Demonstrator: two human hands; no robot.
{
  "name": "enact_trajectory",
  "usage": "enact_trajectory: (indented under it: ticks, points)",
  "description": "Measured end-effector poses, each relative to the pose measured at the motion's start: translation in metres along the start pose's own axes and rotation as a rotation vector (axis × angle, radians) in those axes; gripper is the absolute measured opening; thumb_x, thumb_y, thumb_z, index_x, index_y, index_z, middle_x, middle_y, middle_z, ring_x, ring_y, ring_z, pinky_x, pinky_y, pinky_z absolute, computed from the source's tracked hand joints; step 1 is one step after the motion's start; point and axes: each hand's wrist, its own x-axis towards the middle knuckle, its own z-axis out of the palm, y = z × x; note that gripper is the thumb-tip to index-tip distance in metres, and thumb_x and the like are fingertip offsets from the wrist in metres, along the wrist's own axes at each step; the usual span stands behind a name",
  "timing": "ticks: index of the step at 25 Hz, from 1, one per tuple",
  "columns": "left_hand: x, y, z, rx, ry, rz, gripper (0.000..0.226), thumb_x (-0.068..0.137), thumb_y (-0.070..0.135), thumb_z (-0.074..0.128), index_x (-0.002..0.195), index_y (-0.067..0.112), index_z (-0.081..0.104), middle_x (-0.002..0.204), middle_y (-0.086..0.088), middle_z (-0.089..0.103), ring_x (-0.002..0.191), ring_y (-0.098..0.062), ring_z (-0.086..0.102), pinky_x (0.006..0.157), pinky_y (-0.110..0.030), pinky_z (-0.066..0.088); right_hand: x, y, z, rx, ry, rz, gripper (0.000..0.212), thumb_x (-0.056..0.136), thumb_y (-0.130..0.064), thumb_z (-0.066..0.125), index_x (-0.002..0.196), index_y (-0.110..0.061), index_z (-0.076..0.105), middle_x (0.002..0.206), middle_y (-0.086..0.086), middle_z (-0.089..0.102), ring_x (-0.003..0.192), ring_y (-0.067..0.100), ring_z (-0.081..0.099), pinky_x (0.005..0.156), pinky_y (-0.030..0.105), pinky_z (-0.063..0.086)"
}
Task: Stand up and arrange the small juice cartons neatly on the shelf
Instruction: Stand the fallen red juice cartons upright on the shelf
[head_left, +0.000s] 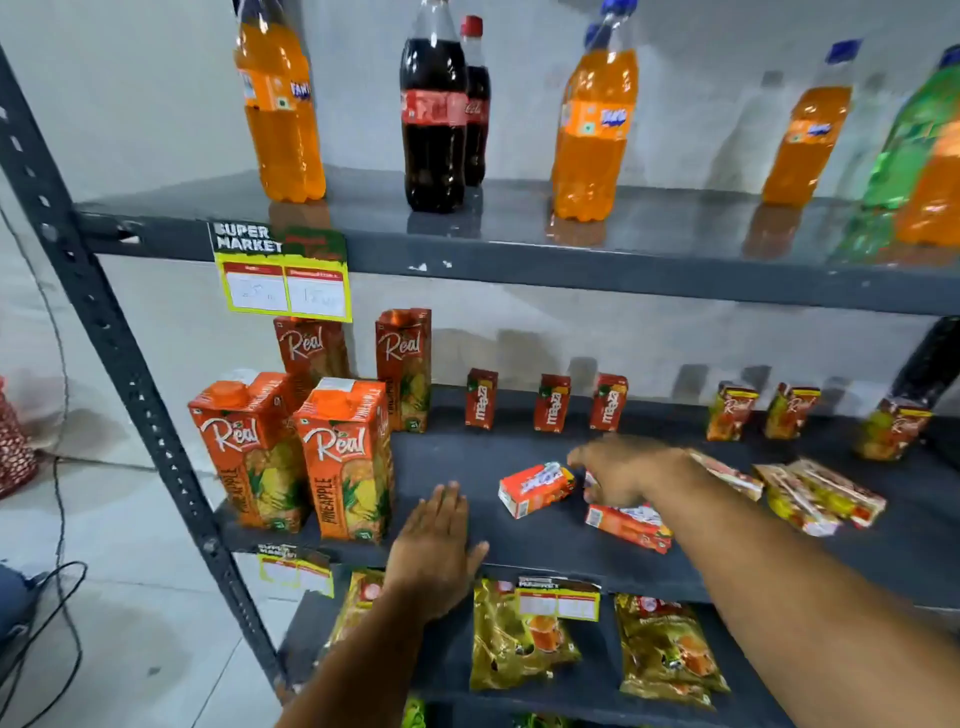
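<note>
On the dark middle shelf (467, 462), three small red juice cartons (552, 403) stand upright in a row at the back. Three small multicoloured cartons (730, 412) stand further right. A red carton (536, 488) lies on its side mid-shelf, and another fallen one (628, 526) lies nearer the front edge. Several fallen multicoloured cartons (821, 493) lie at the right. My right hand (618, 470) hovers over the fallen red cartons, fingers curled down between them; whether it grips one is hidden. My left hand (436, 540) rests flat and open on the shelf's front edge.
Large pineapple juice cartons (343, 457) stand at the shelf's left end. Soda bottles (434, 109) line the upper shelf. Gold pouches (519, 634) lie on the lower shelf. The steel upright (119, 364) frames the left side, with cables (57, 597) on the floor beyond.
</note>
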Motion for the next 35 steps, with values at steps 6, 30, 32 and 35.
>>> enact_trajectory:
  ticks: [6,30,32,35]
  points:
    - [0.014,-0.011,0.03,-0.065,0.031,0.01,0.073,0.087,0.053,0.038,0.13,-0.005,0.05,0.135,-0.024,0.052,0.123,-0.038,0.051,0.103,-0.049,0.036,0.056,-0.008,0.015,-0.035,0.069,-0.077,0.045,0.084,-0.031,0.064,0.127,-0.026,0.055,0.132,0.002,0.06,0.121,0.027,0.054,0.095,0.038,0.046]
    - [0.016,-0.017,0.023,-0.003,0.136,0.045,0.069,0.091,0.048,0.034,0.136,-0.003,0.043,0.143,-0.021,0.044,0.132,-0.034,0.041,0.108,-0.046,0.031,0.08,-0.043,-0.032,-0.595,0.306,-0.829,0.024,0.096,-0.044,0.041,0.102,-0.026,0.055,0.095,0.0,0.061,0.083,0.017,0.055,0.067,0.036,0.044]
    - [0.015,-0.017,0.023,-0.007,0.139,0.047,0.069,0.091,0.048,0.033,0.137,-0.003,0.042,0.143,-0.021,0.044,0.133,-0.034,0.04,0.108,-0.045,0.031,0.076,-0.047,-0.033,-0.653,0.313,-0.828,0.022,0.096,-0.032,0.049,0.115,-0.023,0.055,0.109,0.004,0.062,0.091,0.021,0.058,0.071,0.036,0.049]
    - [0.016,-0.017,0.023,-0.004,0.142,0.043,0.07,0.092,0.048,0.032,0.138,-0.003,0.041,0.145,-0.021,0.042,0.134,-0.033,0.038,0.109,-0.045,0.031,0.074,-0.044,-0.028,-0.531,0.306,-0.792,0.039,0.087,-0.007,0.058,0.125,-0.016,0.056,0.12,0.009,0.061,0.103,0.03,0.06,0.077,0.043,0.054]
